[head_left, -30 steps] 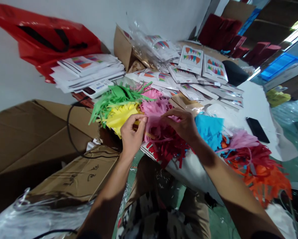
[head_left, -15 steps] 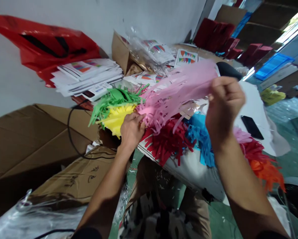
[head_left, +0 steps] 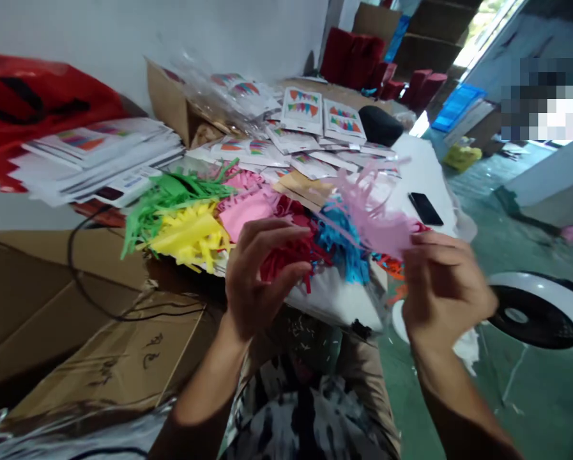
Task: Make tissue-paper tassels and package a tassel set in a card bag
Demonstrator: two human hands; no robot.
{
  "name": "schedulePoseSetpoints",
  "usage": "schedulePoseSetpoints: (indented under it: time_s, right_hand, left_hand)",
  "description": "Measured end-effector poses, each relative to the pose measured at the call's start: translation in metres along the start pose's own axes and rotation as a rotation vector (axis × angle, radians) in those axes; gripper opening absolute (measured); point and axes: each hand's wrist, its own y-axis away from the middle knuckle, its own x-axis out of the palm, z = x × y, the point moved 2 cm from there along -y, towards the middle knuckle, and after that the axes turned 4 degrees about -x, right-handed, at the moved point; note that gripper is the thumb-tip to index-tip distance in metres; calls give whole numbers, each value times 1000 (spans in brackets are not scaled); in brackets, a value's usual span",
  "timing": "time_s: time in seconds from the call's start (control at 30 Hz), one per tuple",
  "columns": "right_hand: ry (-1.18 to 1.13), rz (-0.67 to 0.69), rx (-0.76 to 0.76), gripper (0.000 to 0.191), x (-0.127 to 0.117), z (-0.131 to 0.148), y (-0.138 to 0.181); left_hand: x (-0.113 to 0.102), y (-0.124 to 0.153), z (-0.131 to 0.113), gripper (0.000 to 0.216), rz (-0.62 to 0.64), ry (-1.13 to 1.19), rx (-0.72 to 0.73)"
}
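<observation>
My right hand (head_left: 444, 287) pinches the uncut end of a light pink fringed paper tassel (head_left: 386, 233), its strips blurred and swinging up to the left. My left hand (head_left: 260, 275) is raised in front of the table, fingers curved and apart, with nothing between them. Behind the left hand lie piles of fringed paper: green (head_left: 178, 191), yellow (head_left: 190, 236), pink (head_left: 248, 214) and dark red (head_left: 290, 252), the red partly hidden by that hand. Blue fringed paper (head_left: 343, 239) sits between my hands. Some orange fringe (head_left: 389, 265) shows near the right hand.
Printed white packets (head_left: 303, 112) cover the table's back, beside an opened cardboard box (head_left: 168, 96). Stacked printed sheets (head_left: 108, 156) and a red plastic bag (head_left: 41, 108) are at left. A phone (head_left: 425, 209) lies right; a white fan (head_left: 535, 313) stands beyond.
My right hand has drawn the pink tassel away from the pile and lowered it. My left hand has let go of the pink pile and lifted toward me. The view has swung right.
</observation>
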Motion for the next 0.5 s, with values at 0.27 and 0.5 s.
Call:
schedulePoseSetpoints:
  time_s: [0.27,0.5]
  right_hand:
    - [68,186,227,9,-41,2,65]
    - [-5,208,264,13,-60,6,78]
  left_hand:
    - [51,40,-11,39,210,22,-135]
    - [67,52,-20,22,244,-59,-81]
